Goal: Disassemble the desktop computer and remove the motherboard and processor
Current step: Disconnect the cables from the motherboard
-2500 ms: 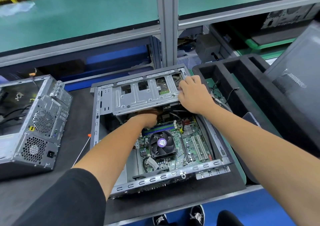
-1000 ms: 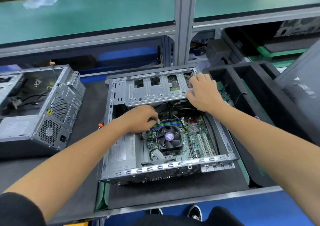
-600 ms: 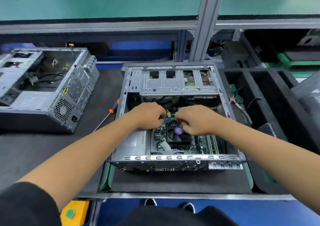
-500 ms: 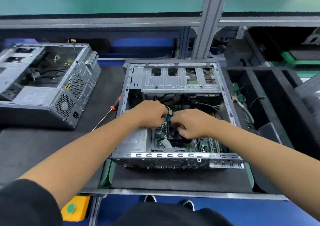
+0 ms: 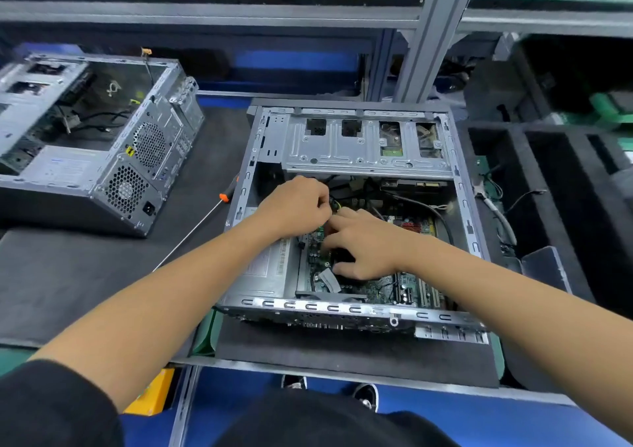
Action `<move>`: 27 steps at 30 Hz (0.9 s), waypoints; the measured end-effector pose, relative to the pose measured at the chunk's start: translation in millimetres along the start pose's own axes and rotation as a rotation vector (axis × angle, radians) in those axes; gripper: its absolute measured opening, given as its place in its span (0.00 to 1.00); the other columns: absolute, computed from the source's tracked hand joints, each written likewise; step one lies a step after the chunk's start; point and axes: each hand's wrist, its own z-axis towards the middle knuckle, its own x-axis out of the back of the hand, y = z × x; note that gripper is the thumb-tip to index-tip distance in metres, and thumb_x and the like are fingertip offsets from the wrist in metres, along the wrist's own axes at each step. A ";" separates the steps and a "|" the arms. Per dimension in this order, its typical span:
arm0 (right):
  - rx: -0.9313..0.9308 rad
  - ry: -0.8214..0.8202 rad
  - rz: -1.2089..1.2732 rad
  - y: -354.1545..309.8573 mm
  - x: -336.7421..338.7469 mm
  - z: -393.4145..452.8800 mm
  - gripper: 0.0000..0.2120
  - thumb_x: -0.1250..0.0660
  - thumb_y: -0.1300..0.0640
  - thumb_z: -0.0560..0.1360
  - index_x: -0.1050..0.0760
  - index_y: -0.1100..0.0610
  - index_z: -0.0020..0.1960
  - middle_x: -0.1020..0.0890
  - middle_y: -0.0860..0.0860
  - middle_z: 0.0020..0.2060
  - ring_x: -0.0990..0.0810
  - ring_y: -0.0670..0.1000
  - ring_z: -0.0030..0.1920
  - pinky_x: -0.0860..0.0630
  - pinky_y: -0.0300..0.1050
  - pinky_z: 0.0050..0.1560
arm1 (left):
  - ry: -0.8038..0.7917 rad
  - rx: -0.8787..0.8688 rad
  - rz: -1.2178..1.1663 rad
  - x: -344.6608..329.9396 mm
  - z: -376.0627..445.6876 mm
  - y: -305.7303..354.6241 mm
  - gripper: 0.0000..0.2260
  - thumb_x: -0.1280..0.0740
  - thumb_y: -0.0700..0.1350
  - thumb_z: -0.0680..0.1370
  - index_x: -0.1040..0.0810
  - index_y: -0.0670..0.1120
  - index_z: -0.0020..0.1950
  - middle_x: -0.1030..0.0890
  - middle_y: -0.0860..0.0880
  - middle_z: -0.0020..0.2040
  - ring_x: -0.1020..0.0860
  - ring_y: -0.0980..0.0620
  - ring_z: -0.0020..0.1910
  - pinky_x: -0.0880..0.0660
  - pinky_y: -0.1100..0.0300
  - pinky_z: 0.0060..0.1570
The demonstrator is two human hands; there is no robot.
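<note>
Now both hands have come down off the drive cage: left hand [image 5: 296, 207] pinches a cable connector, right hand [image 5: 366, 246] spreads over the green motherboard [image 5: 383, 287] inside the open grey steel case [image 5: 462, 207], suggesting unplugging.

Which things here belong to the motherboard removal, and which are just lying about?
In the job: open case, motherboard, left hand, right hand.

Lying about: second case, screwdriver, black foam tray.
</note>
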 end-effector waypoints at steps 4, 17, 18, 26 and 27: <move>0.040 0.059 -0.103 -6.0 -5.8 5.6 0.14 0.39 0.45 0.77 0.21 0.53 0.50 0.25 0.50 0.47 0.33 0.51 0.50 0.37 0.45 0.49 | 0.051 0.116 -0.037 -1.8 10.7 1.5 0.08 0.38 0.44 0.73 0.24 0.50 0.35 0.21 0.52 0.34 0.23 0.51 0.34 0.27 0.58 0.33; -0.027 -0.167 0.250 -10.6 -7.7 29.5 0.04 0.32 0.53 0.74 0.22 0.52 0.42 0.18 0.48 0.45 0.42 0.48 0.51 0.44 0.51 0.55 | 0.148 0.161 -0.052 -2.1 11.4 1.9 0.08 0.38 0.44 0.73 0.22 0.44 0.37 0.21 0.48 0.32 0.23 0.47 0.33 0.22 0.53 0.34; -0.033 -0.191 0.293 -9.7 -5.7 29.2 0.05 0.30 0.52 0.74 0.23 0.52 0.41 0.18 0.47 0.45 0.42 0.48 0.51 0.45 0.50 0.53 | 0.148 0.161 -0.052 -2.0 11.5 1.6 0.08 0.38 0.44 0.73 0.22 0.44 0.37 0.21 0.48 0.32 0.23 0.47 0.33 0.22 0.53 0.34; 0.164 -0.161 0.078 -11.0 4.1 15.2 0.11 0.35 0.58 0.70 0.22 0.51 0.52 0.26 0.42 0.61 0.42 0.50 0.53 0.46 0.49 0.51 | 0.138 0.157 -0.031 -2.8 11.8 1.0 0.08 0.38 0.45 0.72 0.23 0.45 0.35 0.22 0.48 0.33 0.23 0.48 0.32 0.26 0.57 0.31; 0.167 -0.210 0.102 -10.2 6.6 14.4 0.16 0.35 0.61 0.68 0.22 0.51 0.54 0.28 0.42 0.64 0.41 0.50 0.56 0.45 0.52 0.56 | 0.134 0.160 -0.025 -3.1 11.7 1.0 0.08 0.38 0.45 0.72 0.23 0.45 0.35 0.22 0.49 0.33 0.23 0.48 0.32 0.26 0.58 0.31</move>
